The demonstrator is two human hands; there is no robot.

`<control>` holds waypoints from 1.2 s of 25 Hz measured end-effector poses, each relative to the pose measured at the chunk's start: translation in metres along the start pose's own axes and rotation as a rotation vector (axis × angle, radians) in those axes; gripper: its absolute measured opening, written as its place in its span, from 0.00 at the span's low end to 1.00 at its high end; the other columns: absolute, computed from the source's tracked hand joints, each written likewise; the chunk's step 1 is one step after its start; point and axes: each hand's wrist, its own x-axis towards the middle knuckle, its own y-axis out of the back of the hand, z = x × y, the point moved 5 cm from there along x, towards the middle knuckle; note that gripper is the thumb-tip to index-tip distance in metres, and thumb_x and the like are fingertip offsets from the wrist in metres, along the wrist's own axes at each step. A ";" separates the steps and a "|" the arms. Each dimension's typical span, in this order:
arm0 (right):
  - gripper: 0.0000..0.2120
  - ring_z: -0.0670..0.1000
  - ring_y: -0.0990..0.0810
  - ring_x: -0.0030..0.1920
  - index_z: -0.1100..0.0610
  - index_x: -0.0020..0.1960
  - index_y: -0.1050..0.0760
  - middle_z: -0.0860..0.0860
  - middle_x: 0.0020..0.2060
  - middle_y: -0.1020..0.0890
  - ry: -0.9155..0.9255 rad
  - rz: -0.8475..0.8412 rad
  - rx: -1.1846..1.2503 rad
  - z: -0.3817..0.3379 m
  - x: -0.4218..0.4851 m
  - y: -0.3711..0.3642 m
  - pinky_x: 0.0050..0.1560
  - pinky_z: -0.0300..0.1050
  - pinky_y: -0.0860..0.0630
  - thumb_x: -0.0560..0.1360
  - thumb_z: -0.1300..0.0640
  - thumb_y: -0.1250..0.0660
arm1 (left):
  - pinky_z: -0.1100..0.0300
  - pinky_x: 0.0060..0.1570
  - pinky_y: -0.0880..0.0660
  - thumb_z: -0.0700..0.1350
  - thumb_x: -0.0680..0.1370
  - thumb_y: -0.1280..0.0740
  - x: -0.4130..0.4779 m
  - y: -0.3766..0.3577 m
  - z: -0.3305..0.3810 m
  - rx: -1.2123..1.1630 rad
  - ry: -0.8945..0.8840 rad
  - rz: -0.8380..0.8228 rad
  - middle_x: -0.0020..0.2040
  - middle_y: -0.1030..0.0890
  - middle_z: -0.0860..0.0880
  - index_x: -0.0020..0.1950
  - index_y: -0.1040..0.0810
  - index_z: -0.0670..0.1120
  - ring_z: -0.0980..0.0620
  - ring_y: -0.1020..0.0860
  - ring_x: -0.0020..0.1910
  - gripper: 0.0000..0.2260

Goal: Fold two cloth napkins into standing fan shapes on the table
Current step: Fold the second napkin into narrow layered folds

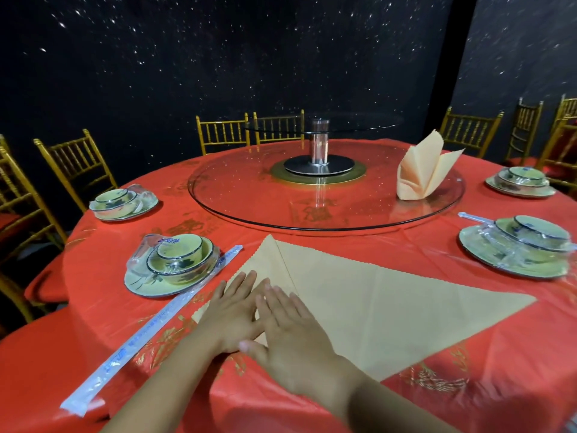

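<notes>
Dark wall speckled with white points behind; round bench (468, 354) under a glossy red cloth, gilt chairs around it.

Flat napkin (374, 307): peach cloth, lying on the bench at its near edge, just short of the glass turntable (249, 195). It is folded to a triangle, with its left corner turned up into a narrower flap whose tip points at the turntable. Edges look pinked.

Handling, judged: light, thin, limp when lifted, yet it appears to hold a crease (the standing one keeps its shape unsupported). The red cloth beneath looks slick, so the napkin may slide if pushed sideways; press straight down. Best hold would be pinching at corners and along folded edges, not mid-panel.

Left hand (231, 314): open, palm flat, fingers spread on the folded flap, gripping nothing. Right hand (290, 335): likewise flat and open, touching the left hand, pressing along the same crease.

Standing napkin (421, 170): same cloth, already shaped and upright on the right rim of the turntable, well apart from the flat napkin. So one looks done, the second in early folds.

Left of the flat napkin: a wrapped chopstick sleeve (150, 335) lying diagonally, then a shrink-wrapped bowl set (171, 264). More wrapped settings sit round the bench.
</notes>
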 end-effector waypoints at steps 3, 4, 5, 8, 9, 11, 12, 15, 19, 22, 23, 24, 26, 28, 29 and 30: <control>0.44 0.52 0.42 0.75 0.58 0.73 0.40 0.55 0.74 0.40 -0.036 0.059 -0.092 0.019 -0.021 0.002 0.72 0.47 0.57 0.71 0.30 0.67 | 0.50 0.75 0.61 0.77 0.56 0.67 0.000 0.000 0.001 -0.016 0.006 0.021 0.78 0.58 0.51 0.76 0.56 0.56 0.53 0.61 0.76 0.51; 0.46 0.53 0.45 0.75 0.59 0.73 0.41 0.54 0.74 0.44 -0.043 0.015 -0.075 0.035 -0.032 0.000 0.70 0.44 0.60 0.70 0.29 0.68 | 0.50 0.75 0.61 0.80 0.53 0.69 0.000 -0.001 0.001 -0.022 0.006 0.014 0.78 0.59 0.51 0.76 0.56 0.56 0.53 0.62 0.76 0.55; 0.48 0.53 0.44 0.75 0.59 0.73 0.40 0.54 0.74 0.44 -0.083 -0.019 -0.068 0.054 -0.044 0.002 0.69 0.43 0.62 0.69 0.28 0.70 | 0.50 0.74 0.61 0.80 0.50 0.73 0.001 -0.002 0.000 -0.024 0.007 0.011 0.78 0.59 0.52 0.76 0.56 0.56 0.53 0.62 0.76 0.57; 0.56 0.44 0.47 0.75 0.59 0.75 0.47 0.50 0.75 0.49 -0.342 0.043 -0.139 0.149 -0.081 0.026 0.73 0.44 0.64 0.61 0.23 0.75 | 0.50 0.74 0.61 0.79 0.49 0.76 0.003 -0.002 0.000 -0.023 0.003 0.017 0.78 0.59 0.52 0.76 0.56 0.56 0.53 0.62 0.76 0.58; 0.54 0.44 0.55 0.76 0.57 0.76 0.55 0.48 0.75 0.56 -0.483 -0.046 -0.093 0.190 -0.094 0.034 0.74 0.46 0.65 0.61 0.23 0.72 | 0.50 0.74 0.61 0.79 0.49 0.76 0.002 -0.001 0.000 -0.023 0.004 0.019 0.78 0.59 0.52 0.76 0.56 0.56 0.54 0.62 0.76 0.58; 0.41 0.48 0.59 0.76 0.56 0.76 0.58 0.51 0.77 0.58 -0.739 -0.147 -0.068 0.259 -0.123 0.052 0.76 0.50 0.61 0.72 0.30 0.61 | 0.51 0.75 0.61 0.79 0.48 0.76 0.001 -0.001 0.001 -0.019 0.009 0.017 0.78 0.59 0.52 0.76 0.56 0.56 0.54 0.62 0.76 0.59; 0.38 0.50 0.56 0.77 0.57 0.76 0.55 0.53 0.77 0.54 -0.854 -0.147 -0.092 0.287 -0.136 0.057 0.76 0.51 0.56 0.75 0.34 0.58 | 0.51 0.75 0.61 0.79 0.48 0.77 0.001 -0.001 0.001 -0.019 0.012 0.016 0.78 0.59 0.52 0.76 0.56 0.56 0.54 0.62 0.76 0.59; 0.33 0.61 0.37 0.71 0.62 0.69 0.38 0.61 0.71 0.35 -0.981 0.014 -0.200 0.326 -0.156 0.073 0.70 0.55 0.39 0.76 0.38 0.48 | 0.51 0.74 0.60 0.79 0.48 0.76 0.000 0.000 0.002 -0.031 0.011 0.017 0.78 0.59 0.52 0.76 0.57 0.58 0.54 0.62 0.76 0.58; 0.24 0.64 0.27 0.58 0.62 0.45 0.25 0.66 0.54 0.23 -1.131 0.098 -0.129 0.342 -0.151 0.086 0.54 0.51 0.32 0.72 0.39 0.37 | 0.52 0.74 0.60 0.80 0.48 0.74 -0.001 0.003 0.004 -0.065 0.007 0.015 0.78 0.57 0.53 0.75 0.55 0.61 0.54 0.61 0.76 0.57; 0.20 0.63 0.24 0.53 0.60 0.38 0.31 0.63 0.49 0.21 -1.153 0.157 0.115 0.351 -0.141 0.080 0.45 0.49 0.32 0.69 0.42 0.31 | 0.51 0.74 0.60 0.80 0.49 0.73 0.001 0.003 0.004 -0.074 0.004 0.009 0.78 0.56 0.52 0.74 0.50 0.61 0.54 0.61 0.76 0.56; 0.20 0.62 0.24 0.52 0.61 0.41 0.31 0.63 0.49 0.22 -1.170 0.170 0.152 0.355 -0.140 0.080 0.44 0.49 0.32 0.68 0.44 0.31 | 0.50 0.74 0.60 0.80 0.49 0.73 0.001 0.003 0.004 -0.075 0.003 0.008 0.78 0.56 0.52 0.73 0.49 0.62 0.53 0.61 0.76 0.55; 0.21 0.62 0.23 0.50 0.61 0.43 0.31 0.62 0.47 0.22 -1.184 0.166 0.175 0.357 -0.140 0.080 0.43 0.49 0.30 0.68 0.44 0.31 | 0.50 0.74 0.60 0.80 0.49 0.73 0.001 0.003 0.004 -0.076 0.002 0.007 0.78 0.56 0.52 0.73 0.49 0.62 0.53 0.61 0.77 0.55; 0.20 0.60 0.23 0.44 0.61 0.40 0.30 0.59 0.38 0.23 -1.183 0.104 0.209 0.361 -0.140 0.076 0.41 0.49 0.29 0.69 0.44 0.31 | 0.50 0.74 0.60 0.80 0.49 0.73 0.001 0.002 0.004 -0.069 -0.001 0.003 0.78 0.57 0.52 0.73 0.49 0.62 0.53 0.61 0.76 0.56; 0.19 0.58 0.26 0.38 0.59 0.33 0.33 0.55 0.30 0.27 -1.157 0.088 0.227 0.362 -0.138 0.074 0.34 0.47 0.34 0.69 0.47 0.29 | 0.50 0.74 0.60 0.79 0.48 0.75 0.001 0.003 0.004 -0.060 0.002 0.006 0.78 0.57 0.52 0.74 0.49 0.62 0.53 0.61 0.76 0.56; 0.19 0.57 0.27 0.37 0.59 0.33 0.34 0.55 0.30 0.28 -1.140 0.104 0.240 0.362 -0.137 0.074 0.33 0.47 0.35 0.68 0.48 0.29 | 0.50 0.74 0.60 0.79 0.48 0.75 0.001 0.003 0.004 -0.057 0.004 0.007 0.78 0.57 0.52 0.74 0.50 0.62 0.53 0.61 0.76 0.57; 0.19 0.58 0.27 0.37 0.60 0.34 0.34 0.56 0.32 0.27 -1.131 0.129 0.251 0.360 -0.135 0.076 0.33 0.47 0.35 0.68 0.49 0.28 | 0.50 0.74 0.60 0.79 0.47 0.75 0.000 0.003 0.004 -0.055 0.006 0.006 0.78 0.57 0.52 0.74 0.50 0.62 0.53 0.61 0.76 0.57</control>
